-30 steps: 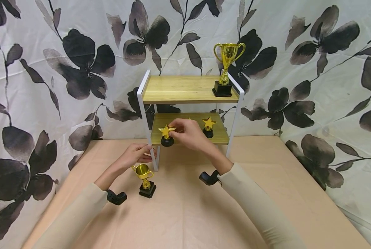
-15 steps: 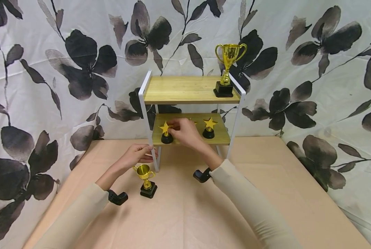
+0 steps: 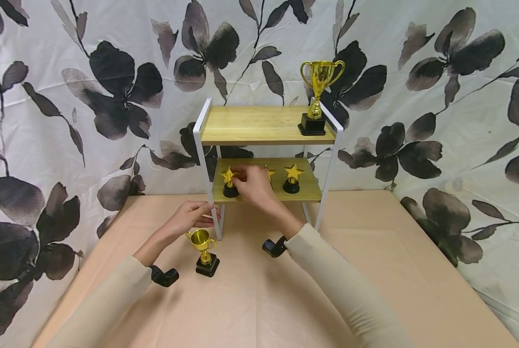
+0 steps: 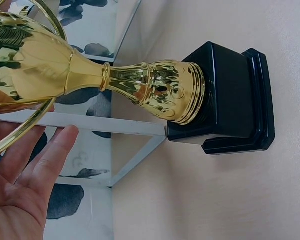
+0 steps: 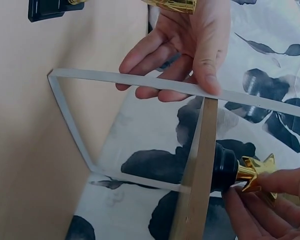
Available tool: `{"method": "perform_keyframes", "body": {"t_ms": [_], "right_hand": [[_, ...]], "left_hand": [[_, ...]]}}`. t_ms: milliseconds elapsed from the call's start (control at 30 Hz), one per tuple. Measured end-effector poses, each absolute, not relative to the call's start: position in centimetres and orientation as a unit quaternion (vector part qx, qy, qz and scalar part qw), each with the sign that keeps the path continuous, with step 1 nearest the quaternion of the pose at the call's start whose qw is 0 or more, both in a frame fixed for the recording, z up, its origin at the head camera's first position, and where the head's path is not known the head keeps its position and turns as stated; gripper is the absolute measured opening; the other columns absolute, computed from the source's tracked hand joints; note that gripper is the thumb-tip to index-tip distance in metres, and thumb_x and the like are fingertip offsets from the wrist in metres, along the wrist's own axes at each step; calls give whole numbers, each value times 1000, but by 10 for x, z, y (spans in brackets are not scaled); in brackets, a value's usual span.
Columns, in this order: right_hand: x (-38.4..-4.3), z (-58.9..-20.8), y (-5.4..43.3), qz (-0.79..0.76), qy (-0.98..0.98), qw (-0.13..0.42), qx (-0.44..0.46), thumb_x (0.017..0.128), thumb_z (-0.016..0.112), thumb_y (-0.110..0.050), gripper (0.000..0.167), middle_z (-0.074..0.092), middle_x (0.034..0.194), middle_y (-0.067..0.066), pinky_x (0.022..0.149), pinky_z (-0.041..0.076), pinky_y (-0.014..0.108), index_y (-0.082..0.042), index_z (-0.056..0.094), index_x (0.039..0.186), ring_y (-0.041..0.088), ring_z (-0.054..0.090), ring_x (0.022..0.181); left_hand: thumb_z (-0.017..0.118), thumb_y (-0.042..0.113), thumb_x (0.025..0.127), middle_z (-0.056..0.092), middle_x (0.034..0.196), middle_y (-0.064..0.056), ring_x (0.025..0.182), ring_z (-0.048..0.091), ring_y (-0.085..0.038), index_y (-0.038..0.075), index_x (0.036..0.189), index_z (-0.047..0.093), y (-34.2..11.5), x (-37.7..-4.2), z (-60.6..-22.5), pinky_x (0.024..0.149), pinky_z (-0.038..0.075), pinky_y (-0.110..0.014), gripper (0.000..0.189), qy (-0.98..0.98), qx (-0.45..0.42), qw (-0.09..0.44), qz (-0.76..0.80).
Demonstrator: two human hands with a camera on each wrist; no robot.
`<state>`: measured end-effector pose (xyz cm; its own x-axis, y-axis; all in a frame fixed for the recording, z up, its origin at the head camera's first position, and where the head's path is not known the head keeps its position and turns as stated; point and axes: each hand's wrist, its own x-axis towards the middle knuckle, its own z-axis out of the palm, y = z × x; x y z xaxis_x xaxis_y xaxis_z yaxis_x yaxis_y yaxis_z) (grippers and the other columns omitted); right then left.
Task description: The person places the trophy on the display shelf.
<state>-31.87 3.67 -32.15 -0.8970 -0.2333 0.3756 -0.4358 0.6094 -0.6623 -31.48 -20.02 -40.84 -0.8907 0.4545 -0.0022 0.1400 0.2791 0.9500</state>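
Note:
My right hand (image 3: 256, 183) pinches the gold star of a small trophy (image 3: 230, 191) with a round black base, at the left end of the lower shelf (image 3: 259, 195). The right wrist view shows that star trophy's base (image 5: 224, 167) at the shelf board, finger and thumb on the star. My left hand (image 3: 188, 217) holds the rack's white left leg (image 3: 214, 217), thumb on one side and fingers behind it. Just below that hand, a gold cup trophy (image 3: 204, 256) stands on the table. Another star trophy (image 3: 292, 179) stands at the lower shelf's right; a third star (image 3: 270, 172) is partly hidden by my right hand.
A larger gold cup trophy (image 3: 315, 96) stands at the right end of the rack's upper shelf (image 3: 255, 124). Behind the rack hangs a floral cloth (image 3: 133, 96). The table (image 3: 250, 290) has a light peach cover.
My right hand has moved the star trophy slightly left and back on the lower shelf, uncovering more of the middle star. My left hand stays at the rack's leg.

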Motion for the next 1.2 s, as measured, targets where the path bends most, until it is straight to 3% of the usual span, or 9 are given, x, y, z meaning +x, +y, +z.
{"method": "perform_keyframes", "body": {"t_ms": [167, 533, 800, 1033, 1200], "right_hand": [[-314, -322, 40, 399, -889, 127, 184, 95, 69, -10, 36, 79, 112, 12, 90, 64, 38, -8, 70, 131, 23, 77, 102], [-285, -323, 48, 394, -895, 136, 160, 94, 72, -11, 51, 78, 115, 16, 94, 64, 41, -4, 57, 143, 26, 77, 106], [-268, -335, 59, 426, -876, 142, 175, 95, 72, -9, 25, 78, 108, 12, 87, 65, 33, -1, 71, 119, 24, 76, 97], [-257, -351, 70, 446, -867, 99, 198, 94, 74, -9, 13, 79, 99, 7, 83, 65, 32, -7, 75, 106, 21, 76, 91], [-252, -368, 78, 447, -868, 68, 206, 93, 76, -11, 11, 78, 96, 3, 80, 64, 29, -11, 77, 104, 19, 75, 88]], "left_hand": [[47, 35, 112, 68, 126, -32, 113, 72, -40, -11, 127, 65, -200, -315, -410, 102, 57, -56, 52, 789, 189, 137, 569], [47, 35, 112, 69, 125, -31, 114, 72, -40, -14, 125, 64, -199, -316, -411, 98, 61, -49, 54, 791, 197, 133, 564], [46, 35, 112, 67, 127, -34, 115, 71, -41, -15, 126, 63, -199, -316, -409, 98, 61, -46, 55, 791, 199, 135, 563], [45, 35, 112, 58, 133, -42, 117, 70, -41, -18, 129, 58, -199, -315, -410, 99, 61, -46, 57, 782, 191, 143, 576], [46, 35, 112, 65, 130, -36, 117, 70, -42, -13, 127, 63, -200, -315, -409, 98, 61, -45, 53, 783, 192, 144, 574]]}}
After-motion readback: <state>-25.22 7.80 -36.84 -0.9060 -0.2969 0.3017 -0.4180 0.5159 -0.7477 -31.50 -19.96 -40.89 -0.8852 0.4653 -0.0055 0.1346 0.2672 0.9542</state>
